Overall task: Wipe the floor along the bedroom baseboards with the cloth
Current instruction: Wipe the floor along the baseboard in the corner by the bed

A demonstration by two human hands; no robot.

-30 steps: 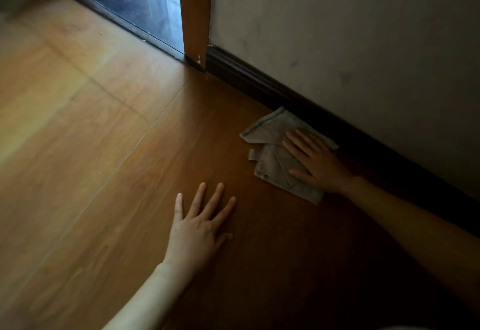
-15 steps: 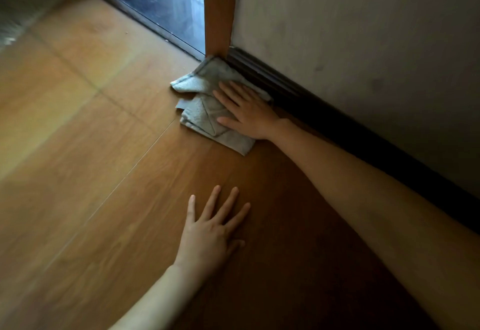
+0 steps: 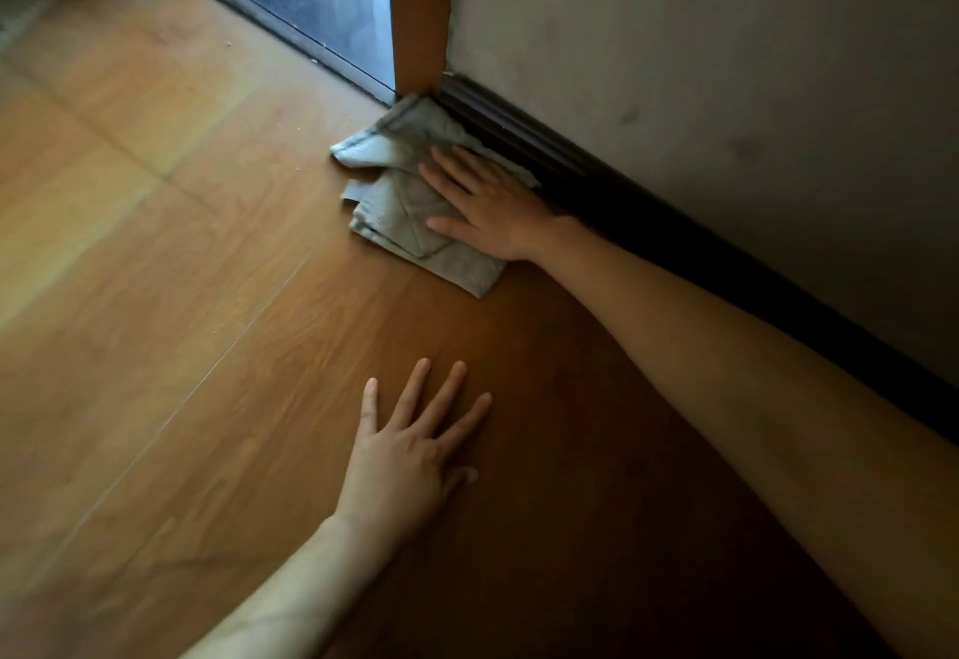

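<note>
At twelve o'clock, the flat right hand (image 3: 495,204) presses the cloth (image 3: 402,202) against the baseboard (image 3: 524,134) by the doorpost (image 3: 418,10), the left hand (image 3: 410,456) splayed on the floor (image 3: 155,295); this run looks finished, so next sweep back toward four.

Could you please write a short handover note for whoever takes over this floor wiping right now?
Right hand: flat, fingers straight, pressing the grey cloth on the wooden floor.
Left hand: flat on the floor, holding nothing.
Cloth: crumpled, far corner at the foot of the door frame, beside the dark baseboard.
Done: the wipe has reached the door frame.
Left: cannot tell how much baseboard remains elsewhere.
</note>
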